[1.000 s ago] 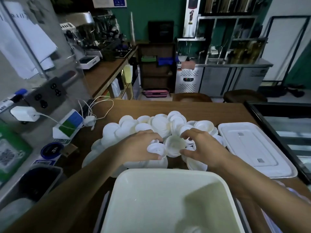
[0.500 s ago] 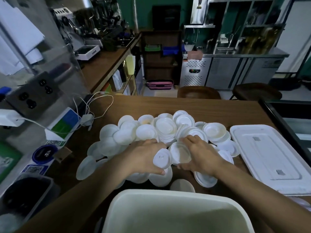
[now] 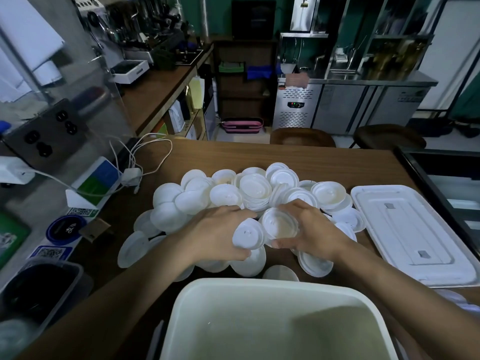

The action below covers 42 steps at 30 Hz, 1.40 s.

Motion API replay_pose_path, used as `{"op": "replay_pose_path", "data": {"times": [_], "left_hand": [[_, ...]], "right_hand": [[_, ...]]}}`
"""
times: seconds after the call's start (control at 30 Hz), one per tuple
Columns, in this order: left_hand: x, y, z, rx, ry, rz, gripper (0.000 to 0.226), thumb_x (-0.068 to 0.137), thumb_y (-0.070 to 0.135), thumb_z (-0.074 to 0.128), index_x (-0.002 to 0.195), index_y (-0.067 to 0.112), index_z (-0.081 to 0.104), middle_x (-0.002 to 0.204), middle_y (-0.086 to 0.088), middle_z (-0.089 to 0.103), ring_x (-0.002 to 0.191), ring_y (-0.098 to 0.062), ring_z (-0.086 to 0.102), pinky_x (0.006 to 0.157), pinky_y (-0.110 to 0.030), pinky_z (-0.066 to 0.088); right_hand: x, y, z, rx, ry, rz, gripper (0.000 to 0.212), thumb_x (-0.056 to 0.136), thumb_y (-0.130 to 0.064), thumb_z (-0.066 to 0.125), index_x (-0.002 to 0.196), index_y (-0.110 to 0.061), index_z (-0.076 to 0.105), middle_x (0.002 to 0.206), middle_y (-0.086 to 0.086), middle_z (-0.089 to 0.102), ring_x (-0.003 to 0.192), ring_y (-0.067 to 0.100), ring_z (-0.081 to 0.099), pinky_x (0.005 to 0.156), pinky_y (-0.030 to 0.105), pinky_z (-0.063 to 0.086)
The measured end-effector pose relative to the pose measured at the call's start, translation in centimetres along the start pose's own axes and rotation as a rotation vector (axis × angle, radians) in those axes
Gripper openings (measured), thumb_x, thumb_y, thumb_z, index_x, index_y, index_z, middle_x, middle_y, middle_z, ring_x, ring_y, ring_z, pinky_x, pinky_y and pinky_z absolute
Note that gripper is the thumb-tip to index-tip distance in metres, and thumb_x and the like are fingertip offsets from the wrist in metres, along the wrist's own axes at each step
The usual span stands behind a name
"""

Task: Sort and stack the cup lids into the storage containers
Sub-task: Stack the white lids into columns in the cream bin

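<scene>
On your left hand (image 3: 213, 235) the fingers (image 3: 231, 211) and thumb curl round one lid (image 3: 246, 236), its domed top facing you. On your right hand (image 3: 314, 229) the thumb and fingers pinch a second lid (image 3: 279, 223), hollow side up, with its rim touching the first. Both hands sit on the near edge of the heap of lids (image 3: 226, 196), which is spread across the middle of the table (image 3: 337, 165).

You look to be mid-sort, pairing up lids to nest before anything goes in the box. The white tub (image 3: 259, 283) right in front of you shows nothing stacked in the part you can see. Next you need both lids facing the same way, so turn one over, seat it in the other, then draw the pair back over the tub's near rim.

The way back to the tub is short and open. Loose lids lie just beside its rim, so lift rather than drag. On your right a flat white cover (image 3: 415, 229) lies near the heap, with a black case (image 3: 426, 175) edging the table beyond it. On your left, cables (image 3: 145, 157) and a dark bin (image 3: 39, 281) crowd that side.
</scene>
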<state>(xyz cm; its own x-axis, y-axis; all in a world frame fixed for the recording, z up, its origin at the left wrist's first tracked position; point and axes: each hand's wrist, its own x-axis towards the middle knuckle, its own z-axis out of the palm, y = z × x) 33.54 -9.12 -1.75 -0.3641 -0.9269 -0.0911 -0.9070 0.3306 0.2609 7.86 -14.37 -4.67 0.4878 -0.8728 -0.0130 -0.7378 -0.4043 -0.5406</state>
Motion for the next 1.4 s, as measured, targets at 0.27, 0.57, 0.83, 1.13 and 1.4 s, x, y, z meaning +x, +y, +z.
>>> {"op": "replay_pose_path", "data": {"times": [0.27, 0.57, 0.83, 1.13, 1.4], "left_hand": [[-1.0, 0.4, -0.7, -0.196, 0.114, 0.074, 0.072, 0.073, 0.049, 0.080, 0.136, 0.054, 0.046, 0.134, 0.030, 0.048, 0.125, 0.000, 0.048, 0.101, -0.025, 0.042], [-2.8, 1.0, -2.0, -0.418, 0.227, 0.078, 0.085, 0.071, 0.050, 0.086, 0.145, 0.049, 0.044, 0.133, 0.024, 0.057, 0.123, -0.003, 0.058, 0.103, -0.032, 0.051], [-3.0, 1.5, -1.8, -0.422, 0.207, 0.057, 0.090, 0.068, 0.057, 0.086, 0.145, 0.053, 0.040, 0.131, 0.026, 0.055, 0.122, -0.001, 0.057, 0.103, -0.036, 0.052], [-6.7, 4.3, -6.0, -0.552, 0.234, 0.134, 0.081, 0.073, 0.045, 0.093, 0.142, 0.044, 0.050, 0.131, 0.017, 0.064, 0.126, 0.000, 0.058, 0.104, -0.031, 0.052], [-11.7, 7.8, -7.4, -0.478, 0.048, 0.296, 0.069, 0.068, 0.045, 0.096, 0.127, 0.033, 0.063, 0.119, 0.018, 0.068, 0.118, -0.009, 0.064, 0.095, -0.029, 0.053]], "right_hand": [[-0.6, -0.3, -0.8, 0.106, 0.019, -0.016, 0.097, 0.068, -0.049, 0.092, 0.150, -0.035, 0.043, 0.136, -0.017, 0.050, 0.124, 0.010, 0.051, 0.106, 0.038, 0.047], [-2.0, -2.4, -2.7, 0.160, 0.090, -0.099, 0.099, 0.060, -0.061, 0.084, 0.147, -0.034, 0.046, 0.139, -0.020, 0.051, 0.128, 0.008, 0.051, 0.106, 0.039, 0.047], [-1.6, -2.6, -3.0, 0.135, 0.091, -0.018, 0.091, 0.061, -0.046, 0.097, 0.138, -0.035, 0.049, 0.130, -0.012, 0.041, 0.118, 0.011, 0.049, 0.104, 0.036, 0.046], [-6.8, -6.5, -6.3, 0.174, 0.097, -0.055, 0.090, 0.069, -0.040, 0.091, 0.145, -0.034, 0.045, 0.129, -0.014, 0.057, 0.110, 0.009, 0.060, 0.097, 0.032, 0.052], [-13.4, -9.9, -7.4, 0.254, 0.043, -0.147, 0.074, 0.069, -0.026, 0.093, 0.130, -0.035, 0.053, 0.124, -0.012, 0.064, 0.117, 0.014, 0.063, 0.098, 0.042, 0.053]]}}
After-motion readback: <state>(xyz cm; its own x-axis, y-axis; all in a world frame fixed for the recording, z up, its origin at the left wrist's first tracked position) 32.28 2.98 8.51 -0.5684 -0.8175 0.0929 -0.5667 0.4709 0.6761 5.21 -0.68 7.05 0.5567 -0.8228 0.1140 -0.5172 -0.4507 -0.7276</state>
